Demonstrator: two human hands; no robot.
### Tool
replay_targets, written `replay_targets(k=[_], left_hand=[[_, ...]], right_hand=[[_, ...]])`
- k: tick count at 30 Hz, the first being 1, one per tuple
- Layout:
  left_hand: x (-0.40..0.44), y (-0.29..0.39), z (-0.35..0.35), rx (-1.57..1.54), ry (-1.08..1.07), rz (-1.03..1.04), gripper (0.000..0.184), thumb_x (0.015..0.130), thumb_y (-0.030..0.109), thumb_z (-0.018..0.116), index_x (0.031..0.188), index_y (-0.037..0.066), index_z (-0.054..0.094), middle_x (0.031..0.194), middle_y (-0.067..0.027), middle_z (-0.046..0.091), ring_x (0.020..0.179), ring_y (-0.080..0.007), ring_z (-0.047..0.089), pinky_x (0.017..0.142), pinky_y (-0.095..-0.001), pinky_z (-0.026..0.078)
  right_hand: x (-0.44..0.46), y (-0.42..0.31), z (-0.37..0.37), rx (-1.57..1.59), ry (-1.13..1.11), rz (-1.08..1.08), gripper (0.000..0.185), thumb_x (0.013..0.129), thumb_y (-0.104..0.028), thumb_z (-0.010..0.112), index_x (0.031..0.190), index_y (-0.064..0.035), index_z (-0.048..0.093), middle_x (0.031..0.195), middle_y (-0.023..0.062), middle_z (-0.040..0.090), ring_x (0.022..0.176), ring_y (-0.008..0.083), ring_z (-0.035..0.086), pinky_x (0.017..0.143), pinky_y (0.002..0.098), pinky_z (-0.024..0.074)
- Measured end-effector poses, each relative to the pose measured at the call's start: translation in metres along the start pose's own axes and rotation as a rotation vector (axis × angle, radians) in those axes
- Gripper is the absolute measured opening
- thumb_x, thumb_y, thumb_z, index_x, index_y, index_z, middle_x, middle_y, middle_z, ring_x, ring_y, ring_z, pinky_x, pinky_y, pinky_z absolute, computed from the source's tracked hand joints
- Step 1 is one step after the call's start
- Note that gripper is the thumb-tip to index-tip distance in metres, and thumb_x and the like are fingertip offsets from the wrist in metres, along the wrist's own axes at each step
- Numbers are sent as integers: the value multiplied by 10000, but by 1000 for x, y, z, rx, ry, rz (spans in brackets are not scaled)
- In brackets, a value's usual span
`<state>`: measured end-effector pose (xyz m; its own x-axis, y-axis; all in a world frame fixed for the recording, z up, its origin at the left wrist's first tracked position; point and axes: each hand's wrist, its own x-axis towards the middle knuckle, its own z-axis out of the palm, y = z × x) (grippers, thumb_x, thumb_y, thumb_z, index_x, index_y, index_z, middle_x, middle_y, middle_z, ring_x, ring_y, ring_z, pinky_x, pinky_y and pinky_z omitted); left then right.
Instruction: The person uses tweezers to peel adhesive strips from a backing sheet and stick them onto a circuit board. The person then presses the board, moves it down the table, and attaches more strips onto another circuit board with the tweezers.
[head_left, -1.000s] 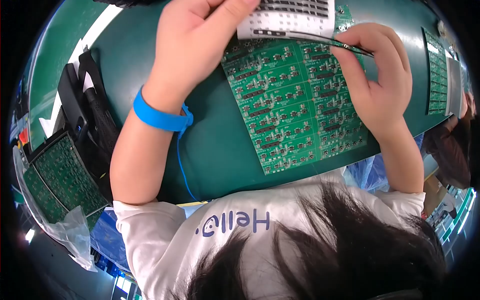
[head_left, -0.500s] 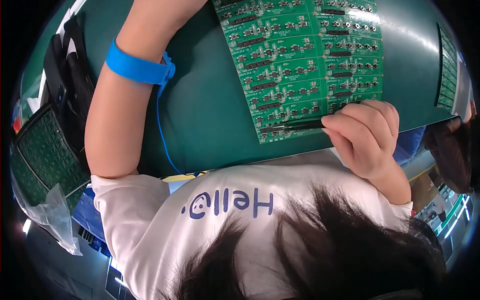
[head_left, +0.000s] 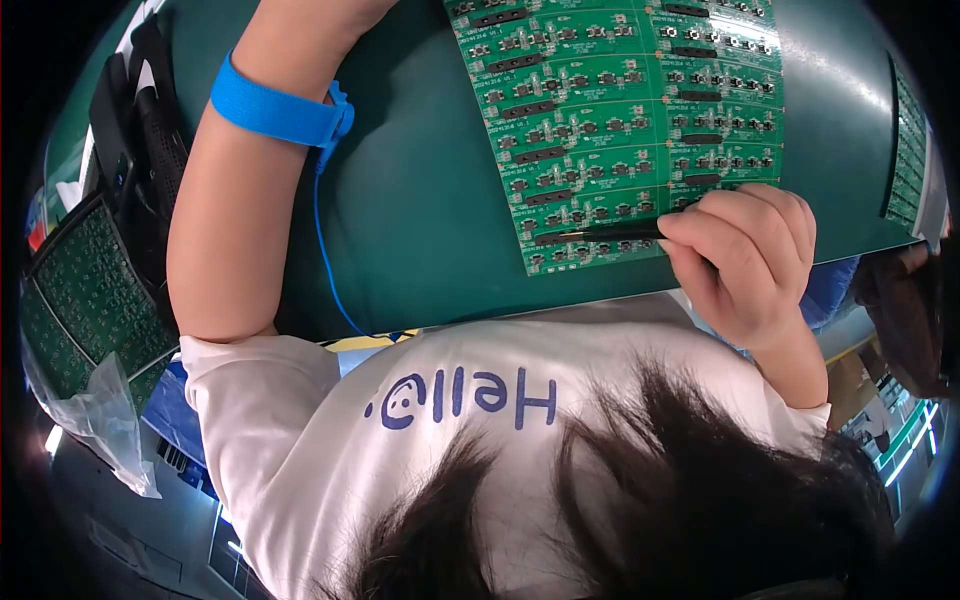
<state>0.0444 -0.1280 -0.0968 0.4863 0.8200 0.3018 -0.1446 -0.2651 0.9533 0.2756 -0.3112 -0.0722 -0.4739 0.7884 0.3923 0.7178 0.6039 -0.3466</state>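
My right hand [head_left: 745, 255] is closed in a pinch around slim black tweezers [head_left: 625, 234]. Their thin tips point left over the lowest rows of a green circuit board panel [head_left: 600, 165], close to a black strip-shaped part [head_left: 552, 240]. The panel carries rows of small black components and runs past the top edge. The fingers rest at the panel's lower right edge. My left forearm [head_left: 235, 220], with a blue wrist strap [head_left: 275, 112], reaches up along the left; its hand is cut off by the top edge.
Beneath lies a dark green table mat [head_left: 420, 240]. A blue cord [head_left: 325, 255] hangs from the wrist strap. More circuit boards stand at the left [head_left: 95, 300] and far right [head_left: 905, 150]. Black objects [head_left: 140, 120] and a clear plastic bag [head_left: 100, 420] are on the left.
The whole view has shifted slightly, with the panel and my right hand appearing a little higher and further right. The tweezers remain in my right hand, their tips still over the panel's lower rows.
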Motion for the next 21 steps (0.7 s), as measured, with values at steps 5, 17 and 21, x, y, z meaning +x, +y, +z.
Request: replay_targets(k=[5, 17, 21], left_hand=[[0, 6, 4, 37, 43, -72, 213, 963, 196, 622, 929, -4, 688, 868, -7, 683, 774, -46, 588, 717, -191, 460], [1, 10, 2, -4, -7, -75, 219, 962, 199, 624, 934, -9, 686, 869, -8, 681, 780, -48, 588, 725, -193, 461], [1, 9, 2, 3, -3, -73, 219, 961, 199, 626, 937, -11, 686, 874, -11, 682, 785, -51, 591, 727, -195, 462]], right_hand=[[1, -3, -4, 41, -48, 31, 252, 659, -88, 785, 892, -108, 690, 845, 26, 631, 767, 227, 593, 699, 334, 440], [-1, 0, -1, 4, -26, 9, 244, 651, -171, 749, 890, -168, 699, 880, -24, 627, 777, 184, 578, 675, 293, 389], [-1, 2, 0, 10, -18, 4, 246, 651, -170, 747, 892, -169, 699, 883, -25, 627, 779, 181, 579, 674, 290, 386]])
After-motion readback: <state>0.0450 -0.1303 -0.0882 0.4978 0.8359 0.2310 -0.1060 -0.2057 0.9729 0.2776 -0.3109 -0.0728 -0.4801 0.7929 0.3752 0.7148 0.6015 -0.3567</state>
